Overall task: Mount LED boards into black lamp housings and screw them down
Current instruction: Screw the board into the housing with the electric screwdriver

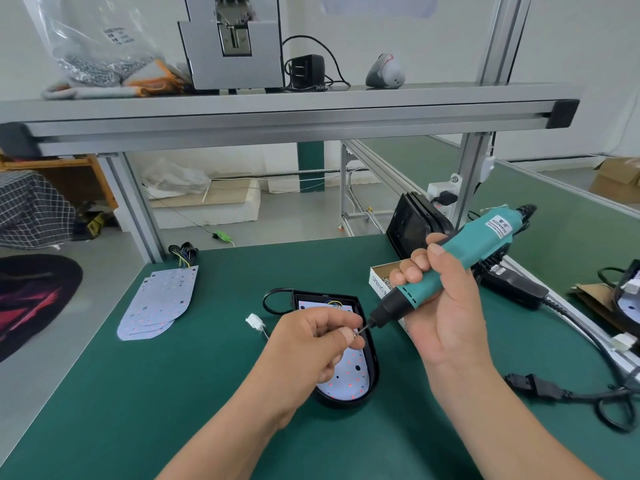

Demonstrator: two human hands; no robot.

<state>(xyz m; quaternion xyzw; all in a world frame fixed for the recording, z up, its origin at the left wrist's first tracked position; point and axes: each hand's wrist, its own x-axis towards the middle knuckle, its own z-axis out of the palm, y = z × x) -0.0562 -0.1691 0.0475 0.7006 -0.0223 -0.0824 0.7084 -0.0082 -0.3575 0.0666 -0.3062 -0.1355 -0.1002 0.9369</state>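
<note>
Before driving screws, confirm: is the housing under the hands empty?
No, a white LED board with red dots lies inside the black housing.

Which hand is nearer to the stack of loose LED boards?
Left. The left hand, pinching a screw over the black housing, is right of the stack; the right hand, gripping the screwdriver, is farther right.

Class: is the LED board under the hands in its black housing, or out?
In. The white LED board lies within the rim of the black housing.
</note>
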